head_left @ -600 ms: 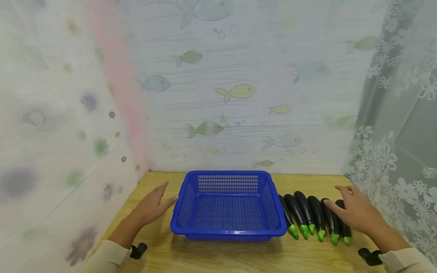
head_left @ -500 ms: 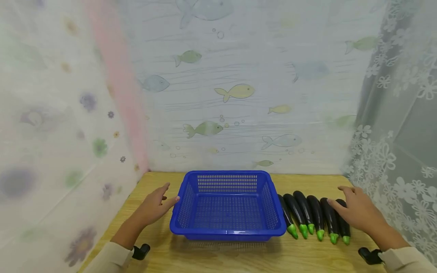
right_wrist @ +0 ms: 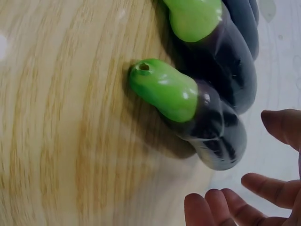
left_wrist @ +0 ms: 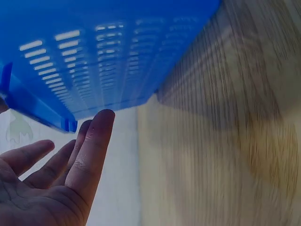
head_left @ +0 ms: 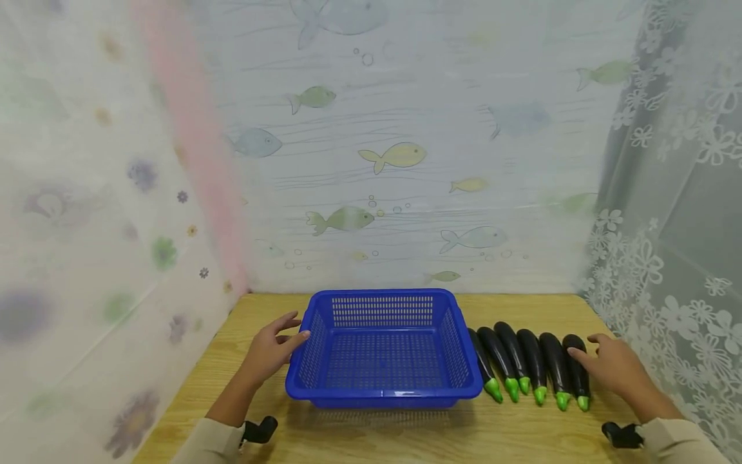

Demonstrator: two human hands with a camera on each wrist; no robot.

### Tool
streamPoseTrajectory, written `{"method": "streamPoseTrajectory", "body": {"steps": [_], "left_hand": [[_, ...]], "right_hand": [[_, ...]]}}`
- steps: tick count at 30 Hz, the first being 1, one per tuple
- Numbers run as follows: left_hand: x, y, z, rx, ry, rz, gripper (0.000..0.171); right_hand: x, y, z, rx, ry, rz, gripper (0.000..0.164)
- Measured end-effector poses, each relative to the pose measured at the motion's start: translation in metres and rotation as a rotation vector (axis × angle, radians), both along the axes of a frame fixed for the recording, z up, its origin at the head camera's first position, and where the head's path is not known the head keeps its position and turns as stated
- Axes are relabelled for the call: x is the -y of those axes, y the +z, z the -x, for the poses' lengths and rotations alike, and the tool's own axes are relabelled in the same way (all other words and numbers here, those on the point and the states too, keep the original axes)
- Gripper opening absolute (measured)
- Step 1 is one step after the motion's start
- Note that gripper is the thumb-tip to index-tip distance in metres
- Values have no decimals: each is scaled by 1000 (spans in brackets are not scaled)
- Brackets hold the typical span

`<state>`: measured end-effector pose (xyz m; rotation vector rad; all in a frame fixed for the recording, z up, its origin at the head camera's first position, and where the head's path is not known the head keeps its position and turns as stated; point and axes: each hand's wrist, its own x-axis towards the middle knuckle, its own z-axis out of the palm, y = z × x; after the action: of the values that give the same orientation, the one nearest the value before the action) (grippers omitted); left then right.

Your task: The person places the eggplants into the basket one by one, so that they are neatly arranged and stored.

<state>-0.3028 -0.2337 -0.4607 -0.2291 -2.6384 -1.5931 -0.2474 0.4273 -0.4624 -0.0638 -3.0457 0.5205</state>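
- right hand, fingers spread and holding nothing, sits just beside the outermost eggplant of the row, nearer it than the other hand.
- that eggplant's long axis runs near to far, green stem toward the person.
- left hand, open, touches the blue basket at its left wall.

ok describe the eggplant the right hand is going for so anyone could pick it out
Start at the blue basket in the middle of the wooden table; a row of six dark eggplants lies to its right. Take the eggplant at the far right end, beside the right hand. It alone has a neighbour on one side only.
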Motion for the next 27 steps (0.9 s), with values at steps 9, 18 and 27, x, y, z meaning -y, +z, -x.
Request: {"method": "streamPoseTrajectory", "body": {"steps": [9,18,27], "left_hand": [[-7,-8,1,-10,5,-119,64],[-13,-11,2,-4,36,-199,61],[-14,-9,4,-8,37,-186,61]], "right_hand": [[1,-11,4,23,-37,62,80],[2,-16,5,36,-53,95,77],[4,-2,3,-23,-57,130,78]]}}
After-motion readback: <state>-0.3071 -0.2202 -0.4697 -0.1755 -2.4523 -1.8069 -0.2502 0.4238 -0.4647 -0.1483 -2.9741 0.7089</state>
